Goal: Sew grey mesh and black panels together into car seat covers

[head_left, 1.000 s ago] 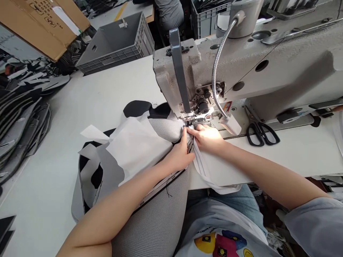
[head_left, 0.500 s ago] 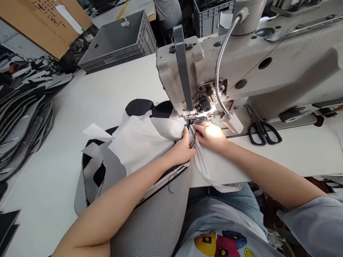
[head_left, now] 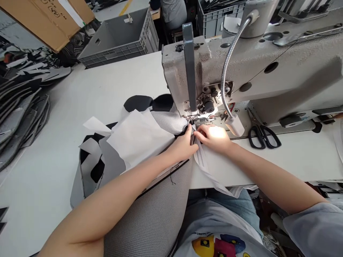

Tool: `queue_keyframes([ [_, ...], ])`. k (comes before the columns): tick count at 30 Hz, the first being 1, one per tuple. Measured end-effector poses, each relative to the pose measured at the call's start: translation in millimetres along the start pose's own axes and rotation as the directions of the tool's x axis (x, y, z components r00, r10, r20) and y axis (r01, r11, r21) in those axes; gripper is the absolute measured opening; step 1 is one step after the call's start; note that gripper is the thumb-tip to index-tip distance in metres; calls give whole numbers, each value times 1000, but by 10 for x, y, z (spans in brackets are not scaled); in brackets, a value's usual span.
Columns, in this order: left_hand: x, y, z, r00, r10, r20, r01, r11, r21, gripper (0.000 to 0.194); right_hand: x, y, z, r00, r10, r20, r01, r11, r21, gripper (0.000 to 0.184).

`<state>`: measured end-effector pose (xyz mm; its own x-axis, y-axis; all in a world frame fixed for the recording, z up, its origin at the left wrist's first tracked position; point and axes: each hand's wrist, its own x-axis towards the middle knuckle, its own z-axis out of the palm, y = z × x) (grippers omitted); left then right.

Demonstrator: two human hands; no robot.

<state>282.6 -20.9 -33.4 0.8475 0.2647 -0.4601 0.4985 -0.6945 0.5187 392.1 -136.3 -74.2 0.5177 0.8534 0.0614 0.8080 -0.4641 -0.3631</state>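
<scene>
Left hand (head_left: 184, 144) flat on grey mesh fabric (head_left: 150, 214), index finger stretched toward the presser foot, thumb spread apart from it; whether it grips an edge underneath, can't tell. Right hand (head_left: 214, 137) just beside it, fingers curled, thumb and index close together at the top of the white strip (head_left: 202, 164); pinching or only pressing, can't tell.

Mesh fabric runs from the presser foot down to 7 o'clock of the left hand, bulky, over the bench (head_left: 107, 85) edge. White strip hangs from the right fingertips toward 6 o'clock, tail past the bench edge. White sheet (head_left: 140, 135) on the work at 9 o'clock of the left hand.

Sewing machine (head_left: 182, 67) at 12 o'clock of both hands. Lamp (head_left: 234, 124) at 2 o'clock of the right hand, light on its back. Black-handled scissors (head_left: 264, 137) at 3 o'clock. Grey crate (head_left: 120, 39) at 11 o'clock, far side. Stacked pieces (head_left: 21, 121) at 9 o'clock, left side.
</scene>
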Motion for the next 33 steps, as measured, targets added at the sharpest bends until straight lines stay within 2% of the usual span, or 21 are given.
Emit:
queue_keyframes([
  [4, -196, 33, -41, 994, -16, 107, -14, 960, 279, 76, -21, -29, -99, 984, -68, 165, 67, 998, 11, 33],
  [8, -237, 52, -35, 992, -25, 127, -19, 943, 332, 72, 12, 55, -191, 979, -6, 202, -21, 991, 136, 29],
  [10, -216, 51, -15, 992, -21, 123, -23, 939, 344, 72, 19, 105, -201, 986, 35, 166, -60, 987, 151, 32],
  [12, -201, 50, -1, 993, -21, 120, -24, 932, 361, 71, 15, 133, -159, 997, 42, 60, -48, 995, 91, 33],
  [15, -195, 56, -14, 992, -16, 127, -29, 940, 341, 68, 5, 132, -16, 997, -50, -57, 48, 998, -34, 35],
  [17, -183, 61, -41, 990, -11, 140, -32, 953, 302, 66, 3, 120, 82, 993, -100, -68, 96, 994, -60, 36],
  [20, -122, 63, -76, 990, -1, 140, -39, 957, 287, 65, 7, 110, 169, 989, -113, -96, 110, 993, -38, 37],
  [25, -29, 62, -78, 997, 36, 71, -60, 928, 368, 65, 14, 108, 169, 987, -131, -95, 130, 991, -17, 37],
  [29, -110, 44, -65, 993, 41, 107, -87, 877, 472, 73, 31, 96, 140, 990, -78, -119, 68, 993, -92, 36],
  [33, -181, -5, -32, 996, 31, 89, -71, 861, 503, 68, 50, 88, 150, 989, -45, -141, 26, 990, -139, 31],
])
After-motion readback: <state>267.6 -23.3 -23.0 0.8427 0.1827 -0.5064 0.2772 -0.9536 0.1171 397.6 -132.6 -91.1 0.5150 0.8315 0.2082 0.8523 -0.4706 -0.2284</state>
